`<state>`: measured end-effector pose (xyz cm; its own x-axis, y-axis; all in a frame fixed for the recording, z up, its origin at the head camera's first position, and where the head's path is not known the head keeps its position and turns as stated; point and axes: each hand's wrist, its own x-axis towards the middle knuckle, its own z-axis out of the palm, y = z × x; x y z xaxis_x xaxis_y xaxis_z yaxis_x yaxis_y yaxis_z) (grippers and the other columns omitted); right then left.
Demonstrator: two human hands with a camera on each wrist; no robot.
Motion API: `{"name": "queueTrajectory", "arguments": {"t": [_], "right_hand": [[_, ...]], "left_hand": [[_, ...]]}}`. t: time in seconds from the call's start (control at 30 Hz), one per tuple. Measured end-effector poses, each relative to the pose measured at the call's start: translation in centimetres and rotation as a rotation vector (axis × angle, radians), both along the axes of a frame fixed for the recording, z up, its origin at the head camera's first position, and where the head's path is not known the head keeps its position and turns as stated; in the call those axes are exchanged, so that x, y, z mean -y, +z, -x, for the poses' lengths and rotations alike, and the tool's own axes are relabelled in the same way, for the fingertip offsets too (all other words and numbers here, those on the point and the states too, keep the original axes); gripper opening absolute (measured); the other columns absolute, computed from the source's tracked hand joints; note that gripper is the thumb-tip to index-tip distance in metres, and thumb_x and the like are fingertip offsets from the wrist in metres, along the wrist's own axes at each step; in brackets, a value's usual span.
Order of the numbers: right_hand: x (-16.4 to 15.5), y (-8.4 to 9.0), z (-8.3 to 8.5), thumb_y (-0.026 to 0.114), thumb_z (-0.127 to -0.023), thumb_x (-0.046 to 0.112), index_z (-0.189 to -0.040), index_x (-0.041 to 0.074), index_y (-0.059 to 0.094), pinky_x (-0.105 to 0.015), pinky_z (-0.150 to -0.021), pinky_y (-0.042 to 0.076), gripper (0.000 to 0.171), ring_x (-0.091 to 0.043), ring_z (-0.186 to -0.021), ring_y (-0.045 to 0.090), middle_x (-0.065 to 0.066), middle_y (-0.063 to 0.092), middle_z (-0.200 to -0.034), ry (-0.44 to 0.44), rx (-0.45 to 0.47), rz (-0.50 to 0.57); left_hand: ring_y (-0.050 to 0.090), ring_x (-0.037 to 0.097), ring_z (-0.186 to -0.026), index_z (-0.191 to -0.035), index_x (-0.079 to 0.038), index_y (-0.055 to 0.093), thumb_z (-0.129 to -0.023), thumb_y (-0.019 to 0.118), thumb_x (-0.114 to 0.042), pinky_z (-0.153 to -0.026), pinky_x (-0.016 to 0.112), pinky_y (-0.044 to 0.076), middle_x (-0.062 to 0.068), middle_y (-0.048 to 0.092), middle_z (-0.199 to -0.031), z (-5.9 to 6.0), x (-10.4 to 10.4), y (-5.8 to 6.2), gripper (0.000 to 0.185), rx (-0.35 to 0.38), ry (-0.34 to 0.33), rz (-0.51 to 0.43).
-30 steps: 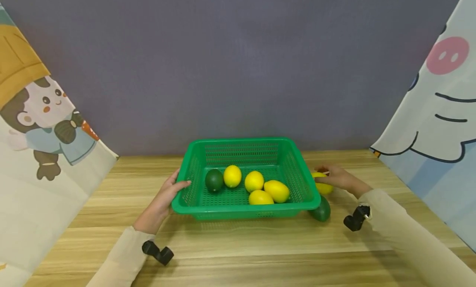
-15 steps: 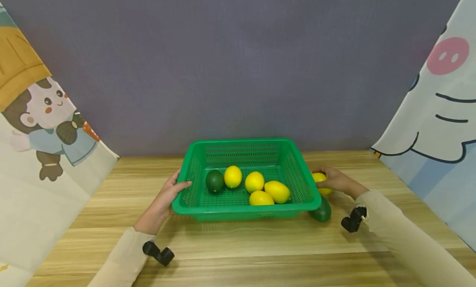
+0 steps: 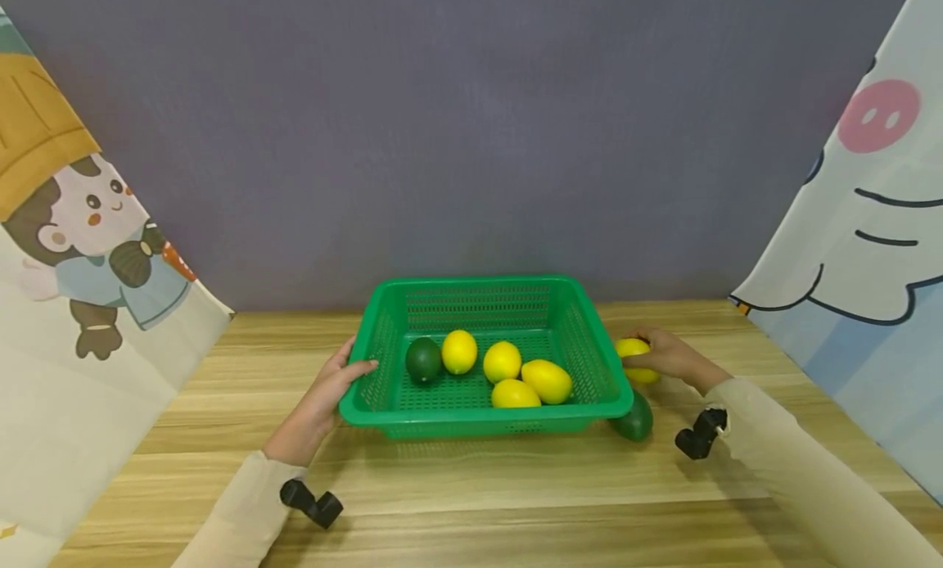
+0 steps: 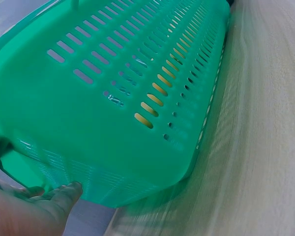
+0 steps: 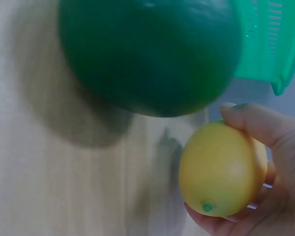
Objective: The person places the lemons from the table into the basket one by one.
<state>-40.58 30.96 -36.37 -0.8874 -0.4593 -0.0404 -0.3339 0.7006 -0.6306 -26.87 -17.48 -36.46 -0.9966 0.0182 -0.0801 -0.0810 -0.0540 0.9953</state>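
Note:
A green plastic basket (image 3: pixel 486 422) with slotted walls stands in the middle of the table. My left hand (image 3: pixel 324 396) grips its left rim, the thumb over the edge; in the left wrist view the fingers lie against the outer wall. Inside are several yellow lemons (image 3: pixel 547 381) and one dark green oval fruit (image 3: pixel 423 360). Just right of the basket, my right hand (image 3: pixel 666 358) holds another lemon (image 5: pixel 223 169) between thumb and fingers. A second dark green oval fruit (image 3: pixel 635 417) lies on the table nearer me, by the basket's front right corner.
The wooden table (image 3: pixel 471 502) runs back to a grey upright panel (image 3: pixel 471 142). Printed cartoon cloths (image 3: pixel 140 265) hang at the left and right sides. A small black camera (image 3: pixel 313 502) is strapped to each wrist.
My right hand has shifted slightly left and its fingers have settled around the lemon, which shows more now. The left hand and the basket have hardly moved.

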Motion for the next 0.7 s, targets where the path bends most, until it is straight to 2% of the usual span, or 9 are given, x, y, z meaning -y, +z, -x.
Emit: {"name": "queueTrajectory", "arguments": {"t": [0.3,0.43,0.7], "right_hand": [[0.3,2.1,0.4,0.064,-0.088,0.021,-0.117,-0.012,0.05,-0.03,-0.068,0.046,0.046,-0.019,-0.079,0.052,-0.015,0.057,-0.095,-0.013,0.031,0.04],[0.8,3.2,0.7,0.063,-0.088,0.019,-0.115,-0.012,0.051,-0.03,-0.066,0.047,0.043,-0.019,-0.078,0.052,-0.016,0.057,-0.095,-0.026,0.015,0.062],[1.8,5.9,1.2,0.063,-0.088,0.025,-0.124,-0.012,0.049,-0.029,-0.067,0.048,0.053,-0.025,-0.086,0.055,-0.024,0.056,-0.108,-0.053,-0.033,0.016]], "left_hand": [[0.061,0.015,-0.092,-0.153,-0.013,0.007,-0.096,0.046,-0.012,-0.079,0.031,0.053,0.019,0.043,-0.127,-0.2,0.1,-0.1,0.069,0.009,-0.005,0.005],[0.061,0.015,-0.092,-0.153,-0.014,0.007,-0.096,0.046,-0.013,-0.079,0.031,0.053,0.021,0.041,-0.13,-0.2,0.2,0.0,0.069,0.01,-0.008,0.015],[0.061,0.016,-0.093,-0.153,-0.014,0.007,-0.096,0.046,-0.014,-0.078,0.032,0.054,0.021,0.042,-0.13,-0.1,0.1,0.0,0.069,0.004,-0.015,0.019]]}}
